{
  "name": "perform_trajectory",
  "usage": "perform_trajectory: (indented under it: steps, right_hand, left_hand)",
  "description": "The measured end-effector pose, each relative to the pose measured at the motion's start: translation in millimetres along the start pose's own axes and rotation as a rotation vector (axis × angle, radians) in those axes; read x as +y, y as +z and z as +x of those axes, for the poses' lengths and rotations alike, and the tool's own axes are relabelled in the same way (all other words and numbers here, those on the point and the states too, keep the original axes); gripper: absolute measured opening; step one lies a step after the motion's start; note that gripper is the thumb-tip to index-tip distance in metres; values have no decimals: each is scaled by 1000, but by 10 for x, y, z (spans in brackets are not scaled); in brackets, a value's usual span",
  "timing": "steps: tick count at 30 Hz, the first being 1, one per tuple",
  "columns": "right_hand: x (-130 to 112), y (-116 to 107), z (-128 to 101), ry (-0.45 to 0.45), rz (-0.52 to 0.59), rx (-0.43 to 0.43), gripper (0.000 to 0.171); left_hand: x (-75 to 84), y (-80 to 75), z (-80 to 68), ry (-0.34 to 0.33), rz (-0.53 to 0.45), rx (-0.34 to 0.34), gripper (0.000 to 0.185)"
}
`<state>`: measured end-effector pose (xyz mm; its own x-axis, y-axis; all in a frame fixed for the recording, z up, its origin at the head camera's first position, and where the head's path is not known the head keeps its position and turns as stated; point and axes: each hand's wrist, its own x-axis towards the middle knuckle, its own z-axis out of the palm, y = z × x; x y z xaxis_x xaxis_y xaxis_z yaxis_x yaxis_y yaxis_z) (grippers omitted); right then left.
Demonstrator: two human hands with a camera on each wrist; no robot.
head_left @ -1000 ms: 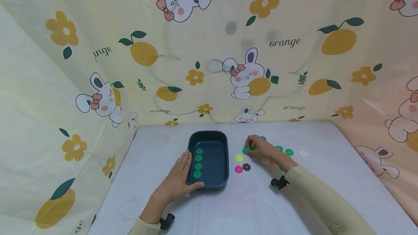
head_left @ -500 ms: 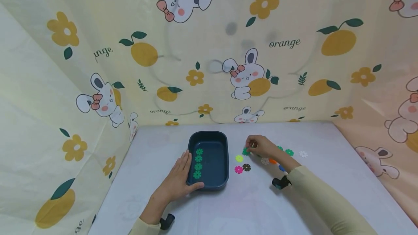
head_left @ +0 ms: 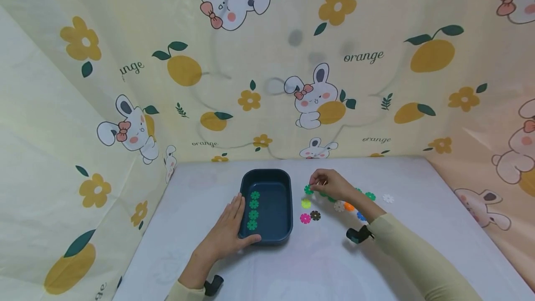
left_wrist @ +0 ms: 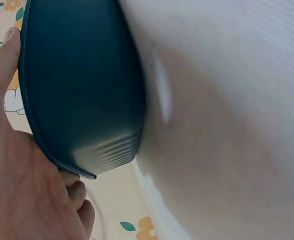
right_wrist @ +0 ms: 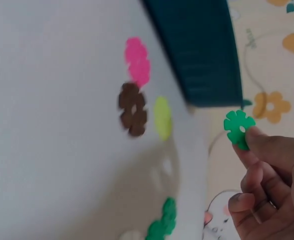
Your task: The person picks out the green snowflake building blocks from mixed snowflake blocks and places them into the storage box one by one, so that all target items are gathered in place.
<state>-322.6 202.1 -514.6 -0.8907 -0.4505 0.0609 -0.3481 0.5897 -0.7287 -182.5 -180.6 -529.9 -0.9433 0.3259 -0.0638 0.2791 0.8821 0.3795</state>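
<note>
While holding a green flower piece (head_left: 308, 190) by its edge between thumb and fingertips, lifted above the table (head_left: 317, 264), just right of the dark blue tray (head_left: 286, 208) and near its far right corner: the right hand (head_left: 332, 185). Seen clearly from the right wrist view too, the green flower piece (right_wrist: 238, 128) pinched at the fingertips of the right hand (right_wrist: 266, 190), with the tray corner (right_wrist: 196, 55) close beside it.

Resting flat against the left wall of the tray, with straight fingers along the rim and the thumb around the near corner: the left hand (head_left: 227, 231). From the left wrist view, the same left hand (left_wrist: 22, 175) touching the outside of the tray (left_wrist: 82, 85), fingers relaxed and gripping nothing.

Inside the tray, along its left side, four green flower pieces (head_left: 253, 209) lying in one row, one behind the other, each close to the next.

On the table right of the tray, lying apart from it: a yellow-green piece (head_left: 306, 204), a pink piece (head_left: 305, 218) and a brown piece (head_left: 315, 215) just beside each other. Further right, partly hidden behind the right hand and its sleeve: more green pieces (head_left: 369, 195), an orange piece (head_left: 349, 207), a blue piece (head_left: 361, 216) and a white piece (head_left: 388, 198).
</note>
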Motion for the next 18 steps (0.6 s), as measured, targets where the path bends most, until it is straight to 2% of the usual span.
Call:
perform_trajectory:
  steps: [11, 18]
  right_hand:
    - [-336, 55, 58, -74, 105, 16, 8]
    - [-522, 153, 111, -77, 182, -25, 10]
  left_hand:
    - [-8, 12, -9, 2, -8, 3, 125]
    - [-4, -7, -24, 16, -7, 5, 124]
